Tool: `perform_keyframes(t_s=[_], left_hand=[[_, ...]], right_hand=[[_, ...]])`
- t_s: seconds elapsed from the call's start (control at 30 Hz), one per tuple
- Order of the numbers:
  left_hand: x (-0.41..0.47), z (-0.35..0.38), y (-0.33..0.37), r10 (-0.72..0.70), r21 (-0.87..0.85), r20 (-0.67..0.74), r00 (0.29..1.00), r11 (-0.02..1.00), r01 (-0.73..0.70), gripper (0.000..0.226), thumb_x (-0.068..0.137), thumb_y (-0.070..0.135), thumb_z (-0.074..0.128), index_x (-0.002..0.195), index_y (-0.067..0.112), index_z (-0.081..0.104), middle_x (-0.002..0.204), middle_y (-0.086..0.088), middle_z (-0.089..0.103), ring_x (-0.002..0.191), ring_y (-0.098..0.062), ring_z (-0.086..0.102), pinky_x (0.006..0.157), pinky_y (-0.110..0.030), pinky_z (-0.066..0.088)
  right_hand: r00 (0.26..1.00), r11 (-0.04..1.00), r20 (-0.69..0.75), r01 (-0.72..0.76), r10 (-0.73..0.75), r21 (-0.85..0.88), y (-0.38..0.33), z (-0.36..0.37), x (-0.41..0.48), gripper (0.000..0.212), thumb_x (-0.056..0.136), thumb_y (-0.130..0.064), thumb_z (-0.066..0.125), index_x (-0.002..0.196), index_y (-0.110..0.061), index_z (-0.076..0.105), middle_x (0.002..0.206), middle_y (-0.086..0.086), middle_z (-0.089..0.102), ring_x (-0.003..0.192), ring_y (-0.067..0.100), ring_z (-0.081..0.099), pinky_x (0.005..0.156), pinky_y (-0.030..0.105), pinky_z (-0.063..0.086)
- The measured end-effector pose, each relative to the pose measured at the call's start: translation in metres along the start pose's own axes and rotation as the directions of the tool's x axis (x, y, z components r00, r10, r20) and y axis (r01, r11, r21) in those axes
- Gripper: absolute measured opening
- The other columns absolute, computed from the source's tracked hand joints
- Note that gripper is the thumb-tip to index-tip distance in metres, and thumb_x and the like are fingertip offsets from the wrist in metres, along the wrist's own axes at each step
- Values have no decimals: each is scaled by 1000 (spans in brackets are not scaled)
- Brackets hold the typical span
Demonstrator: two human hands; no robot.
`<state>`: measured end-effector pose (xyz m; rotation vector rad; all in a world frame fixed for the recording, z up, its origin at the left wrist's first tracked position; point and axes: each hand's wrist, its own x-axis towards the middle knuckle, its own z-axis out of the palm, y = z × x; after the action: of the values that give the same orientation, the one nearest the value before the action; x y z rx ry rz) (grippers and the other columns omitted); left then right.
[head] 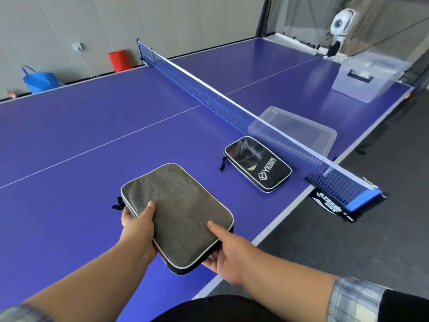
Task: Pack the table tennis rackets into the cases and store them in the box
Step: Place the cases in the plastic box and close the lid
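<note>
A grey fabric racket case [178, 212] with a pale rim is held just above the blue table [81, 140], near its right edge. My left hand [139, 231] grips its near-left side, thumb on top. My right hand [226, 252] holds its near-right corner from below, thumb on top. A black glossy racket case [257, 163] with a white logo lies shut on the table beside the net. A clear plastic box [362, 75] stands at the far right corner. No racket is visible.
The blue net [232, 105] crosses the table, with its clamp [357, 201] at the right edge. A clear lid [299, 129] lies flat behind the net. A ball machine [341, 26] stands at the far end. A blue bag [39, 81] and red bin [119, 60] sit by the wall.
</note>
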<state>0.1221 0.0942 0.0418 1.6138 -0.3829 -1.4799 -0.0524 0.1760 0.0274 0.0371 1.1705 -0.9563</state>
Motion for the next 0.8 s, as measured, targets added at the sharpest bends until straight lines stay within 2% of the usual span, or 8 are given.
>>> perform_keyframes(t_s=[0.13, 0.23, 0.33, 0.4, 0.53, 0.67, 0.73, 0.8], left_hand=[[-9, 89, -20, -11, -26, -10, 1000, 1000, 11, 63, 91, 36, 69, 143, 44, 34, 121, 5, 63, 96, -24, 67, 82, -53, 57], [-15, 146, -38, -27, -30, -12, 1000, 999, 27, 69, 88, 38, 72, 144, 44, 33, 119, 4, 65, 97, -24, 68, 85, -50, 57], [-4, 187, -50, -49, -27, -38, 998, 998, 48, 70, 88, 38, 71, 146, 41, 32, 115, 2, 66, 95, -25, 70, 88, -52, 57], [9, 204, -52, -57, -10, -47, 997, 998, 57, 65, 89, 40, 70, 145, 36, 38, 114, 2, 68, 95, -23, 71, 85, -47, 59], [30, 231, -46, -52, 98, -21, 998, 994, 54, 55, 92, 38, 67, 141, 32, 44, 114, 4, 68, 94, -17, 70, 76, -35, 59], [66, 266, -36, -34, 234, 34, 999, 972, 25, 39, 89, 42, 70, 123, 31, 54, 113, 4, 69, 92, -15, 71, 70, -31, 57], [93, 286, -30, -30, 311, 79, 996, 950, 4, 34, 87, 45, 71, 114, 33, 55, 115, 5, 69, 91, -15, 72, 71, -30, 59], [123, 304, -26, -19, 384, 122, 992, 923, -29, 35, 86, 48, 71, 112, 33, 55, 115, 7, 68, 88, -13, 72, 80, -34, 60]], right_hand=[[999, 999, 42, 30, -29, -24, -65, -55, 2, 24, 93, -10, 70, 117, -10, 65, 90, 8, 81, 90, 26, 73, 74, 47, 58], [996, 996, 46, 73, -70, -55, -117, -104, 11, 19, 96, -7, 65, 114, -14, 64, 97, 9, 79, 96, 29, 71, 83, 48, 58], [998, 997, 36, 59, -58, -43, -153, -144, 22, 25, 97, -7, 63, 121, -14, 61, 111, 12, 75, 103, 32, 70, 89, 52, 56], [999, 999, 31, 39, -39, -10, -167, -165, 27, 27, 97, -5, 62, 122, -15, 59, 115, 12, 74, 103, 32, 70, 88, 53, 56], [999, 998, 35, 21, -23, 52, -190, -193, 42, 29, 97, -5, 62, 121, -20, 60, 109, 8, 78, 97, 28, 73, 76, 44, 59], [998, 995, -18, 61, -60, 82, -213, -202, 74, 34, 97, -8, 63, 127, -23, 59, 120, 6, 75, 109, 28, 69, 85, 46, 56], [990, 992, -71, 125, -122, 35, -222, -204, 96, 33, 96, -12, 66, 126, -24, 58, 126, 6, 72, 113, 30, 68, 85, 48, 58], [971, 982, -150, 184, -186, -31, -231, -202, 117, 34, 94, -18, 72, 124, -25, 58, 130, 6, 68, 115, 30, 68, 86, 50, 59]])
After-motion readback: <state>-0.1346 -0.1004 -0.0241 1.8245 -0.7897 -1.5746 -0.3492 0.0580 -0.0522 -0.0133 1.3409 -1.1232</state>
